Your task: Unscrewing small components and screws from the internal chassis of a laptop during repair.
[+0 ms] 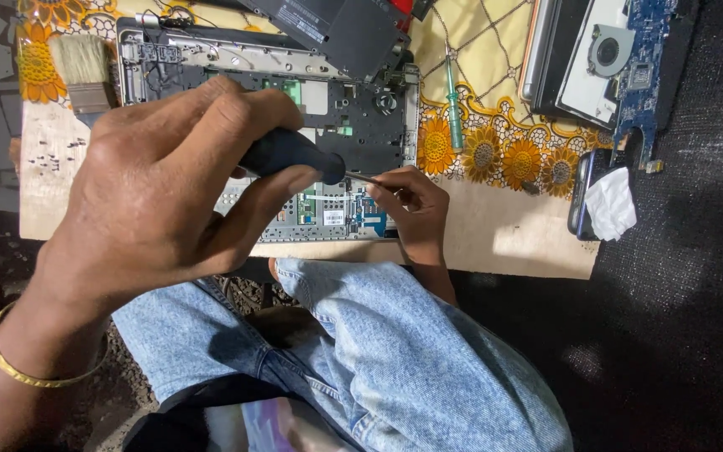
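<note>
My left hand [156, 188], with a gold bangle on its wrist, is close to the camera and grips the black handle of a screwdriver [290, 155]. The thin shaft runs right to my right hand [412, 209], whose fingertips pinch the shaft near its tip. Both hands hover over an opened laptop chassis [361, 125] with bare metal frame, small green boards and a blue part near the tip. My knee in light blue jeans [395, 351] rises in front and hides my right forearm.
A black flat panel [336, 29] leans on the chassis's far edge. A paintbrush [84, 71] lies at left, a green screwdriver [453, 105] at right. Farther right are a motherboard with fan [621, 59] and a phone with tissue [600, 197]. All rest on a board with floral cloth [504, 151].
</note>
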